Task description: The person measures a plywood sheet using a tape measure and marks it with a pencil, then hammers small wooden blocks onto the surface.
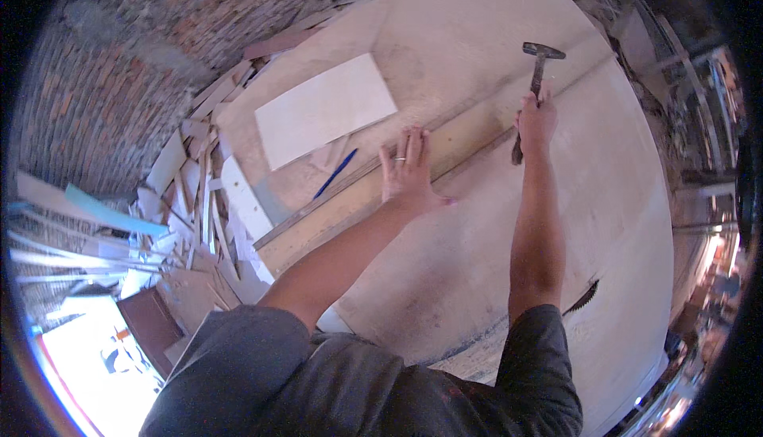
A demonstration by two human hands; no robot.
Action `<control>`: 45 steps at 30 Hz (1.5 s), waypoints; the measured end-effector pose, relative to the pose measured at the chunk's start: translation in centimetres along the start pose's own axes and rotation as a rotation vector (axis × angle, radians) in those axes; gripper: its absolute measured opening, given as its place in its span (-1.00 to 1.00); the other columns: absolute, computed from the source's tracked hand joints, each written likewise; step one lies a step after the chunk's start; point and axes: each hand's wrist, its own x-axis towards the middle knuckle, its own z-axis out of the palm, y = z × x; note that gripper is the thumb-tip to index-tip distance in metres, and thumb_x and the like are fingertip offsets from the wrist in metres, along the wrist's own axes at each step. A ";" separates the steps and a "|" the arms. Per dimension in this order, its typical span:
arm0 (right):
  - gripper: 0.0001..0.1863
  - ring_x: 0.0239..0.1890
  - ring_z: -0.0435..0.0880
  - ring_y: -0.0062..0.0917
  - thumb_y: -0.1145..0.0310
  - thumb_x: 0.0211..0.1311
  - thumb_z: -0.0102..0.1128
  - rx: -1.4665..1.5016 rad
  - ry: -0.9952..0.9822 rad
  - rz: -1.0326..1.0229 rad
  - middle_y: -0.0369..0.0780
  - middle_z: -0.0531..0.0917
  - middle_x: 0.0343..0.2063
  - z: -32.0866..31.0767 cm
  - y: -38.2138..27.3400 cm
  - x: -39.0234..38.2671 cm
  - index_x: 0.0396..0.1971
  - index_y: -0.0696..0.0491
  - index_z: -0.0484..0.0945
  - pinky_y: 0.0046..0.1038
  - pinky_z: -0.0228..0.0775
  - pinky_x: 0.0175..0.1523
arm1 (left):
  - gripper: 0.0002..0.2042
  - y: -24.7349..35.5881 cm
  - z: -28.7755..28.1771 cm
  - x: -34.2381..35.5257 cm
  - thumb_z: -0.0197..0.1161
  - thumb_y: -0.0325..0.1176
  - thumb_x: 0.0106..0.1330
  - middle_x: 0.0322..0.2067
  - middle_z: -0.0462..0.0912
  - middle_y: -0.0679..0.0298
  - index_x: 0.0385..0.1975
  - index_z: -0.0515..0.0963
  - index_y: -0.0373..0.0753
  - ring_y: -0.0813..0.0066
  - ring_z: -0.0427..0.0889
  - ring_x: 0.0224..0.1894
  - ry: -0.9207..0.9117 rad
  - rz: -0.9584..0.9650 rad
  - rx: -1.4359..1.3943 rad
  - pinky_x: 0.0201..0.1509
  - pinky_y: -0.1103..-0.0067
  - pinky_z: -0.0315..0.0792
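My right hand (538,123) is closed around the handle of a hammer (540,59), its metal head up and away from me over the table. Flat on a long wooden fence board (465,133) rests my left hand (408,171), fingers spread, a ring on one finger. The board runs slantwise across the table from the near left to the far right. Beyond it lie a blue pen (335,173) and a pale rectangular panel (326,111). Whether a nail is near the hammer I cannot tell.
A toothed saw blade (584,297) sticks up through the table (477,254), close to my right forearm. Wood offcuts (191,191) are heaped along the left side, below a brick wall (95,95). A brown board (151,330) leans at the lower left.
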 end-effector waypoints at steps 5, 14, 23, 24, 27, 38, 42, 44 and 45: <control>-0.72 -0.41 0.57 -0.53 0.37 0.42 0.02 0.443 -0.231 0.169 -0.26 0.58 -0.38 7.7 -3.7 -0.9 0.06 0.10 0.45 -0.34 0.55 -0.28 | 0.06 -0.8 -0.6 -1.8 0.28 0.35 0.07 0.51 -0.12 0.11 0.48 0.03 -0.16 0.14 -0.29 0.57 0.193 0.175 -0.033 0.49 -0.12 -0.33; -0.85 -0.43 0.49 -0.65 0.41 0.15 0.34 -0.241 -0.430 -0.243 -0.34 0.62 -0.51 4.2 3.5 -21.1 -0.45 0.17 0.58 -0.51 0.34 -0.28 | -0.86 -14.5 5.2 -22.9 0.36 -0.34 0.11 -0.30 0.56 0.36 -0.34 0.60 -0.09 0.33 0.54 -0.21 0.792 0.219 -0.415 -0.10 0.27 0.21; -0.83 -0.47 0.52 -0.58 0.39 0.18 0.34 -0.307 -0.743 -0.223 -0.21 0.61 -0.56 1.1 3.7 -48.5 -0.45 0.20 0.63 -0.52 0.37 -0.31 | -0.91 -23.1 8.6 -38.8 0.33 -0.37 0.09 -0.36 0.53 0.34 -0.46 0.55 -0.13 0.30 0.50 -0.25 0.689 0.005 -0.429 -0.12 0.30 0.18; -0.83 -0.47 0.55 -0.55 0.38 0.19 0.34 -0.333 -0.764 -0.286 -0.18 0.62 -0.55 1.1 2.8 -49.7 -0.43 0.20 0.64 -0.52 0.38 -0.30 | -0.91 -23.3 8.7 -39.0 0.33 -0.37 0.09 -0.36 0.52 0.34 -0.45 0.55 -0.13 0.29 0.50 -0.24 0.699 0.005 -0.420 -0.12 0.30 0.18; -0.86 -0.45 0.58 -0.48 0.41 0.16 0.36 -0.306 -0.814 -0.510 -0.16 0.66 -0.50 1.8 -0.3 -51.4 -0.42 0.18 0.66 -0.49 0.40 -0.29 | -0.90 -24.5 9.6 -40.1 0.31 -0.36 0.09 -0.35 0.50 0.33 -0.43 0.54 -0.13 0.29 0.49 -0.21 0.701 -0.020 -0.399 -0.11 0.28 0.19; -0.83 -0.52 0.53 -0.44 0.69 -0.06 0.34 0.988 -1.168 -1.036 -0.24 0.59 -0.55 -8.5 -17.3 -64.6 -0.52 0.08 0.58 -0.43 0.32 -0.39 | -0.65 -26.0 26.6 -63.6 0.26 -0.18 0.10 -0.01 0.57 0.20 -0.09 0.61 -0.09 0.25 0.44 0.20 0.133 -0.771 -0.244 0.22 0.12 0.13; -0.91 -0.09 0.58 -0.54 0.27 0.19 0.34 1.011 -1.545 -0.818 -0.46 0.62 -0.30 -15.2 -19.5 -70.2 -0.34 -0.12 0.61 -0.23 0.40 0.04 | -0.51 -23.3 31.1 -75.9 0.27 -0.15 0.11 0.12 0.57 0.13 0.09 0.57 -0.08 0.19 0.42 0.29 -0.414 -1.169 -0.449 0.36 0.00 0.03; -0.93 -0.19 0.60 -0.54 0.29 0.18 0.34 1.035 -1.591 -0.688 -0.45 0.62 -0.34 -15.7 -19.2 -73.5 -0.38 -0.11 0.61 -0.28 0.43 -0.03 | -0.53 -22.3 34.0 -81.2 0.26 -0.12 0.12 0.11 0.59 0.06 0.05 0.59 -0.13 0.11 0.47 0.27 -0.515 -1.273 -0.559 0.37 -0.03 0.08; -0.93 -0.24 0.62 -0.54 0.30 0.18 0.34 1.048 -1.615 -0.615 -0.45 0.62 -0.36 -15.8 -19.2 -74.8 -0.40 -0.11 0.61 -0.30 0.44 -0.07 | -0.55 -22.0 36.4 -83.8 0.25 -0.09 0.13 0.08 0.61 0.02 -0.01 0.62 -0.17 0.06 0.51 0.23 -0.512 -1.304 -0.584 0.34 -0.02 0.17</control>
